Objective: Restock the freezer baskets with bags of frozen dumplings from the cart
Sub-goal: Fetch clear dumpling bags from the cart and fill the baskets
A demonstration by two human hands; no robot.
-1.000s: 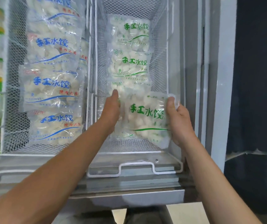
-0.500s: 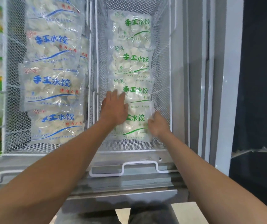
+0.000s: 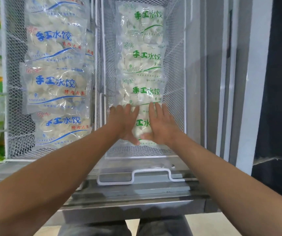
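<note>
Both hands flat on the nearest green-lettered dumpling bag (image 3: 142, 124) in the right wire basket (image 3: 177, 53); left hand (image 3: 124, 122) pressing with fingers straight and spread, right hand (image 3: 160, 124) the same, thumbs nearly meeting at the bag's near edge; nothing gripped; three more green-lettered bags (image 3: 142, 57) overlap in a row beyond it; blue-lettered bags (image 3: 56, 84) fill the left basket (image 3: 14, 92); white wire handle (image 3: 149, 175) sits below.

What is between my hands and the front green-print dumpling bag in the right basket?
Nothing visible. The left hand and right hand lie flat on the front green-print bag, which already sits in the right basket.
</note>
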